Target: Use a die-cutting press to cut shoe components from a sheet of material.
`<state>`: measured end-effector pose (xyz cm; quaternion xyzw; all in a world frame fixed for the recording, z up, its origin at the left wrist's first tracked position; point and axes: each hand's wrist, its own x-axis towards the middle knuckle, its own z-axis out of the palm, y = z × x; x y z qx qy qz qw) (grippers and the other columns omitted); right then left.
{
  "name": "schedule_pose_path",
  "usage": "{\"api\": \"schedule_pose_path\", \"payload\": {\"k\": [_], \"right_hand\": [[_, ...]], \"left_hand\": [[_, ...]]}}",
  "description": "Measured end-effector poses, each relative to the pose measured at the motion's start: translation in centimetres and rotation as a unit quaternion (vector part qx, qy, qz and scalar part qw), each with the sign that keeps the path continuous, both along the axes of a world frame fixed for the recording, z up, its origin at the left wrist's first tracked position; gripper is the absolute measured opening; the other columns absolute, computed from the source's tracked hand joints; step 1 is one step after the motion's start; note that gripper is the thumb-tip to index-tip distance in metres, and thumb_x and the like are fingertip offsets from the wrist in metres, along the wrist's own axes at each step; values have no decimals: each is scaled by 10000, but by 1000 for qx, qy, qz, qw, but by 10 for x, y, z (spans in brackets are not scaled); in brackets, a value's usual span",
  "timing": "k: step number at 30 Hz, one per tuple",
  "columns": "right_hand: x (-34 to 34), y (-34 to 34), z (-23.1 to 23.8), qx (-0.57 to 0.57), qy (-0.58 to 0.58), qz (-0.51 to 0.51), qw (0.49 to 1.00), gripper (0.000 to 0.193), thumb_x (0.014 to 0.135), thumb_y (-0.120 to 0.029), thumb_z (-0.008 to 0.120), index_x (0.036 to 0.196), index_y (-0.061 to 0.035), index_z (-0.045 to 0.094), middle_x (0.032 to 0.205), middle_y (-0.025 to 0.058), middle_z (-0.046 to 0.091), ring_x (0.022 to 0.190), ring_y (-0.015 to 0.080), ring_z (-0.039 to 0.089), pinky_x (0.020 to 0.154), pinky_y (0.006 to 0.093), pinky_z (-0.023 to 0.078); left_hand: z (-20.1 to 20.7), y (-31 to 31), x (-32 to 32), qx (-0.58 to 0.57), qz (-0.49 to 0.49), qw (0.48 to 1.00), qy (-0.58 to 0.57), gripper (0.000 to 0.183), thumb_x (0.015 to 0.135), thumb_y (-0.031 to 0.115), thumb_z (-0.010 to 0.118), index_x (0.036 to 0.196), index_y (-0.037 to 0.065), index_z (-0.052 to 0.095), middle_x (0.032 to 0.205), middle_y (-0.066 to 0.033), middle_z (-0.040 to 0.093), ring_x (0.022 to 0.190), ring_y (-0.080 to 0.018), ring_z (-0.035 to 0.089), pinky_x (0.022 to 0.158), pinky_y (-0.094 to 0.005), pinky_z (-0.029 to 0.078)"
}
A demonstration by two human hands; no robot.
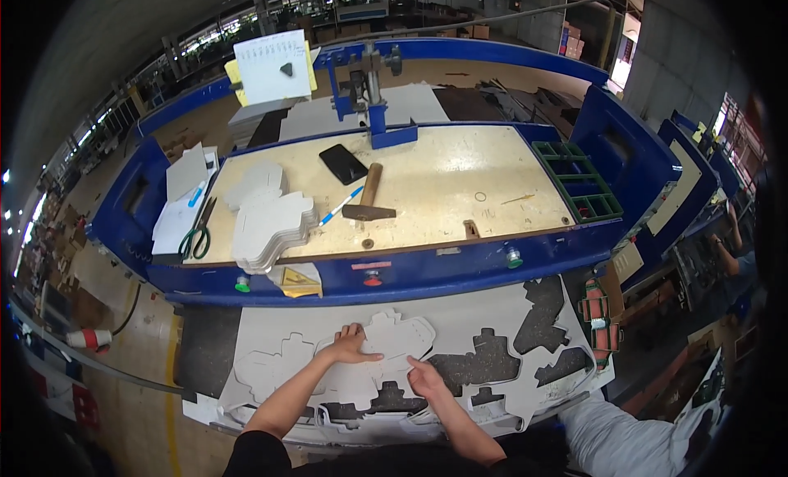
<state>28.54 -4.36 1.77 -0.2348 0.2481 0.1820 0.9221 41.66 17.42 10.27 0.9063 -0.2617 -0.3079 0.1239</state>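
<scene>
A pale grey cardboard cut-out point(398, 336) with a lobed outline lies on the cut sheet in front of me. My left hand point(351, 346) rests flat on its left part, thumb stretched to the right and fingers apart. At the cut-out's lower right edge, my right hand point(424, 378) has its fingers curled and its thumb against the edge, gripping it. Beneath is a large cardboard sheet point(271, 325) with shaped holes, through which a dark surface shows. More cut outlines surround the hands.
Beyond stands a blue press point(443, 276) with a pale bed point(443, 173). On it are stacked cut-outs point(275, 222), a hammer point(371, 198), a phone point(343, 164), a pen point(341, 206), scissors point(197, 231) and a green divided tray point(579, 181). A person's arm point(724, 251) shows far right.
</scene>
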Motion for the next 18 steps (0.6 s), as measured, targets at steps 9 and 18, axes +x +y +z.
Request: {"api": "schedule_pose_path", "payload": {"k": [9,18], "right_hand": [[1,14,16,-80,-1,8,997,431,938,-304,623,1245,-18,527,1280,157,588,1201,275,554,1001,397,440],[-23,-1,67,-627,-18,229,745,345,867,-300,689,970,27,716,856,106,721,751,170,671,675,306,524]], "left_hand": [[81,15,-41,-208,54,944,-252,604,709,591,736,907,22,687,844,-145,680,801,-327,664,691,-399,528],[36,178,-69,-768,324,548,68,705,878,577,579,1320,35,496,1208,-118,630,1051,-245,634,847,-419,528]]}}
